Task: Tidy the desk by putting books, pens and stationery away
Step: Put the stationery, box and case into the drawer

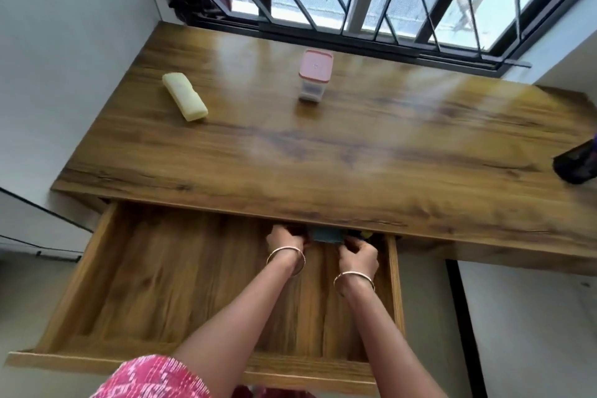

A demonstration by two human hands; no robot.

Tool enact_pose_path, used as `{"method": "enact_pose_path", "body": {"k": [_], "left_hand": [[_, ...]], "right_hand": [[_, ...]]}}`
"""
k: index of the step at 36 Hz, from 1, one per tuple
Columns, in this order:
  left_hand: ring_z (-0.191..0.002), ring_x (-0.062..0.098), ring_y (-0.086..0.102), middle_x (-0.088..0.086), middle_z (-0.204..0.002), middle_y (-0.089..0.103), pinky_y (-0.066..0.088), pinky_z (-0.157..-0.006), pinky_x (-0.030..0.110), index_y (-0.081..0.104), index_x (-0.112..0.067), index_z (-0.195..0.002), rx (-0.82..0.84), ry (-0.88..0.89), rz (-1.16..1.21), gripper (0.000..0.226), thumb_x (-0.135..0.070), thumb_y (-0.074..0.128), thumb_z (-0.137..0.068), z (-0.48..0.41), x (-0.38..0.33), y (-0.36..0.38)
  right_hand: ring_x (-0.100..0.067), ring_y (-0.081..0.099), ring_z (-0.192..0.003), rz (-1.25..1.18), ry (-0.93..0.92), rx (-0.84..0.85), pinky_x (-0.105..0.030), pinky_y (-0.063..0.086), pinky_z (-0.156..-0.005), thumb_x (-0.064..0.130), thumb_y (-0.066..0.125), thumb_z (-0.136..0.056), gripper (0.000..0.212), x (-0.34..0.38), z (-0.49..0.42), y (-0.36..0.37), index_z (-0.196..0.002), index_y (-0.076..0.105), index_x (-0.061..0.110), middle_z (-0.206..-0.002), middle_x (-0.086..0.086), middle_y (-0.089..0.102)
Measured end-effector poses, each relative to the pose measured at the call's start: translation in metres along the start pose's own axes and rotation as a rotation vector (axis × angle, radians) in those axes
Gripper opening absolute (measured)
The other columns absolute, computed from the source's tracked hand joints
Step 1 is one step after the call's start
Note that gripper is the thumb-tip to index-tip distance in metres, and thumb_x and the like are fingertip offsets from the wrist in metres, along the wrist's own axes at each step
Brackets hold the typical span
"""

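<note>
Head view: both arms reach to the back of the open drawer point(396, 284), under the front edge of the wooden surface point(323, 165). The left hand point(285, 240) and the right hand point(359, 254) each curl their fingers on one side of a teal thing point(326, 234), perhaps a book; the overhang hides most of it. On the surface, a pale yellow pouch point(184, 96) lies near the wall and a pink-lidded container point(315, 76) stands near the window, well apart.

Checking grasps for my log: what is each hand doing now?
Left hand: grips the teal item.
Right hand: grips that teal item too.
</note>
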State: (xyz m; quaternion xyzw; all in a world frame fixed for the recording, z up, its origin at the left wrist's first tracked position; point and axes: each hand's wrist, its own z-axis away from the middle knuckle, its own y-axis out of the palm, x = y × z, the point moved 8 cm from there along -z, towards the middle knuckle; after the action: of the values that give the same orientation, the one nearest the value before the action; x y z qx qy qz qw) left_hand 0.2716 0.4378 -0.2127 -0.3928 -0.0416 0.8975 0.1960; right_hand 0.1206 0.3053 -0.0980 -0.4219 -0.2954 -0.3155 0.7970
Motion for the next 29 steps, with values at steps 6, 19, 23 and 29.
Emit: {"method": "enact_pose_path", "body": {"k": [6,19,23,29], "left_hand": [[-0.103,0.035,0.067,0.019,-0.107,0.071,0.057,-0.086,0.037,0.073,-0.005,-0.100,-0.056,0.009,-0.222,0.045,-0.020,0.087,-0.060,0.036,-0.043,-0.010],[-0.104,0.038,0.065,0.016,-0.111,0.070,0.053,-0.078,0.035,0.071,-0.013,-0.105,0.000,0.049,-0.482,0.043,-0.039,0.076,-0.071,0.055,-0.054,-0.014],[-0.100,0.031,0.068,0.010,-0.104,0.072,0.056,-0.082,0.035,0.068,-0.015,-0.104,0.195,0.065,-0.680,0.050,-0.053,0.072,-0.071,0.072,-0.055,-0.024],[-0.073,0.023,0.074,0.006,-0.075,0.076,0.059,-0.064,0.034,0.073,-0.010,-0.077,0.499,0.262,-0.489,0.027,-0.037,0.072,-0.081,0.108,-0.127,-0.036]], "right_hand": [[-0.031,0.065,-0.102,0.038,0.039,-0.014,-0.023,0.044,-0.081,0.009,0.066,-0.087,0.028,-0.004,-0.004,0.004,-0.114,0.071,0.011,-0.107,-0.016,0.071],[-0.023,0.068,-0.061,0.059,-0.165,0.027,-0.031,0.053,-0.058,0.012,0.068,-0.084,0.016,0.039,0.025,-0.027,-0.078,0.074,0.026,-0.067,0.001,0.073],[-0.011,0.070,-0.067,0.031,-0.263,0.001,-0.029,0.057,-0.068,0.011,0.070,-0.081,0.015,0.081,0.021,-0.036,-0.077,0.074,0.025,-0.068,0.007,0.073],[-0.021,0.073,-0.072,-0.017,-0.371,0.026,-0.038,0.060,-0.075,0.017,0.068,-0.078,0.012,0.143,-0.022,-0.014,-0.074,0.072,0.028,-0.070,0.001,0.073]]}}
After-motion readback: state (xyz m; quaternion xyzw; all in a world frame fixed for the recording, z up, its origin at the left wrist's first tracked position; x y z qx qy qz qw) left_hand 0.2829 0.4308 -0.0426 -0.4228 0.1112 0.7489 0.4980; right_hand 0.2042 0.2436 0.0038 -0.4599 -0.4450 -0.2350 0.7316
